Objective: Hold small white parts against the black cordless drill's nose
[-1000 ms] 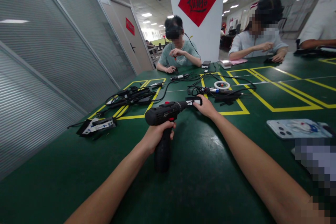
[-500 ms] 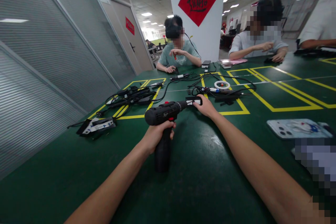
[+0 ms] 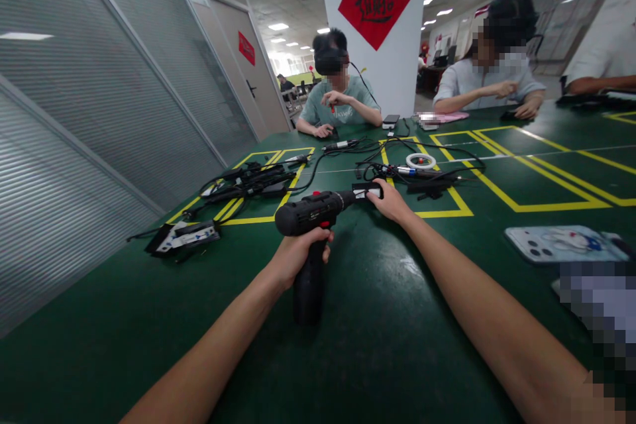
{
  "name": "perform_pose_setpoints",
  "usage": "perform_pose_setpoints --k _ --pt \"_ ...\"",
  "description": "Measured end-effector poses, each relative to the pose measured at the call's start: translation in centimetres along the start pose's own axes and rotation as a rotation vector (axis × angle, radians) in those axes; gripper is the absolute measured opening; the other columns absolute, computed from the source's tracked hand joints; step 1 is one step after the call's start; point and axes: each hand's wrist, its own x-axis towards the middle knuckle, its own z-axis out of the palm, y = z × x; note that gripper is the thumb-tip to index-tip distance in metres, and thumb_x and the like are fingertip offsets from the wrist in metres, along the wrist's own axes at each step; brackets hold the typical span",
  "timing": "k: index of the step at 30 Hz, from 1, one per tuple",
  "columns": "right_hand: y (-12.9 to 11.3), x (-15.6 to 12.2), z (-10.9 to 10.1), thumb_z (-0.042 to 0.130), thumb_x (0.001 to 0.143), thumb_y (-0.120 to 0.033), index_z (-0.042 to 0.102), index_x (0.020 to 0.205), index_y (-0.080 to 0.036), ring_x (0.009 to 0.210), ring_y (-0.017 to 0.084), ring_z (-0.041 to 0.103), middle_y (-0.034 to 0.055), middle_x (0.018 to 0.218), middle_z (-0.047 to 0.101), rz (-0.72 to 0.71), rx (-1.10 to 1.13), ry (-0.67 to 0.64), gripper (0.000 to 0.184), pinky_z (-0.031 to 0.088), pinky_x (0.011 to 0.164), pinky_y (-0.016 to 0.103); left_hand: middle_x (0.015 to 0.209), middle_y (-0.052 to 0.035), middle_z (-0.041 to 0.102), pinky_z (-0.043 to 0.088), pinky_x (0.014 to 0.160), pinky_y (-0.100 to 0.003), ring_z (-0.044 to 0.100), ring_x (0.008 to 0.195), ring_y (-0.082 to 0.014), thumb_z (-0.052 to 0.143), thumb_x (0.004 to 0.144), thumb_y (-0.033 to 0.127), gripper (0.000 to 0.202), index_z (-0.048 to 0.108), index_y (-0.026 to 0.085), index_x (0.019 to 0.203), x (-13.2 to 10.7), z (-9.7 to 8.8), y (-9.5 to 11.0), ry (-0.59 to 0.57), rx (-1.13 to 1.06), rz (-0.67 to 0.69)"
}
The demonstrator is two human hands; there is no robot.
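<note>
L hand (image 3: 298, 255) is wrapping tight round the handle of a black cordless drill (image 3: 311, 212), holding it upright w/ its base down on the green bench (image 3: 377, 344), approx. mid-bench. R hand (image 3: 392, 202) is pinching a small black part (image 3: 366, 191) w/ white label, right at the drill's nose. A phone (image 3: 564, 243) is lying nr the right edge and a cable tangle (image 3: 248, 182) is sitting twd the left edge. Two other people are sitting at the far edge.

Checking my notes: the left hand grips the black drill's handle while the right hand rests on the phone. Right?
No. The head view shows the right hand holding the small black part at the drill tip, not the phone.
</note>
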Motion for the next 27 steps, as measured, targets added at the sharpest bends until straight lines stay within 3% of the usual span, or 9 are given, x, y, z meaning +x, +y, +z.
perform_pose_setpoints --k 15,20,27 --pt "0.19 0.06 0.15 0.056 0.084 -0.035 0.051 0.124 -0.016 0.107 0.024 0.056 0.0118 0.117 0.06 -0.004 0.01 0.006 0.044 0.042 0.096 0.038 0.065 -0.0041 0.062 0.042 0.053 -0.025 0.052 0.052 -0.0131 0.062 0.076 0.034 0.024 0.064 0.013 0.088 0.14 -0.16 -0.32 0.002 0.003 0.037" --pt "0.28 0.09 0.14 0.056 0.084 -0.036 0.052 0.123 -0.018 0.106 0.023 0.057 0.0111 0.116 0.061 -0.005 0.012 0.005 0.043 0.043 0.096 0.038 0.057 -0.003 0.059 0.041 0.052 -0.025 0.051 0.051 -0.0135 0.062 0.075 0.035 0.023 0.064 0.013 0.081 0.07 0.0 -0.17 0.008 0.025 0.02" --pt "0.13 0.07 0.1 0.056 0.084 -0.036 0.052 0.123 -0.018 0.106 0.024 0.057 0.0112 0.115 0.061 -0.002 0.007 0.014 0.044 0.043 0.096 0.038 0.067 -0.0054 0.062 0.042 0.052 -0.026 0.052 0.051 -0.0132 0.064 0.072 0.032 0.023 0.065 0.011 0.08 -0.08 0.45 0.14 0.036 0.007 0.042"
